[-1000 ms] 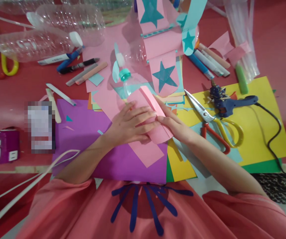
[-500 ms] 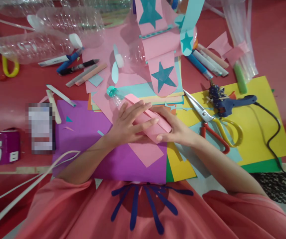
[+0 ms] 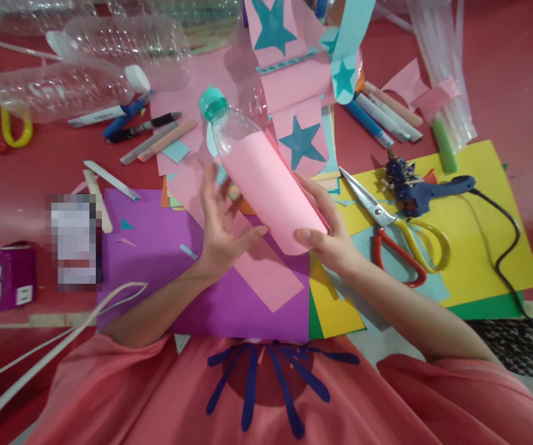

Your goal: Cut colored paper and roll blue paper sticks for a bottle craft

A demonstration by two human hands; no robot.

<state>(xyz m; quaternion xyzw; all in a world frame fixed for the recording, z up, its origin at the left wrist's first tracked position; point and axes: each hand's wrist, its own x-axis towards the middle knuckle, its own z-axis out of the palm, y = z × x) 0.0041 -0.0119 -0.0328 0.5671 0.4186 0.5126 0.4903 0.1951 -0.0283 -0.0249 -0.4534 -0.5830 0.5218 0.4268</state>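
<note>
A clear plastic bottle (image 3: 271,191) with a green cap and pink paper around its body is tilted up off the table, its cap toward the upper left. My right hand (image 3: 329,228) grips its lower end, thumb on the near side and fingers behind. Just left of the bottle, my left hand (image 3: 222,225) has its fingers spread and holds nothing; its thumb points at the paper wrap. Beneath lies a pink paper strip (image 3: 273,284) on a purple sheet (image 3: 155,296). Behind stands a bottle craft (image 3: 298,80) in pink paper with teal stars.
Scissors (image 3: 382,216) and a blue glue gun (image 3: 426,191) with a cord lie on yellow paper (image 3: 493,247) at right. Several clear bottles (image 3: 62,89) lie upper left, near pens (image 3: 143,127). A phone (image 3: 74,241) and a purple power adapter (image 3: 4,278) are at left.
The wrapped bottle has been lifted from the table toward the camera, showing its smooth pink side. My left hand has come off it and spread its fingers; my right hand keeps hold.
</note>
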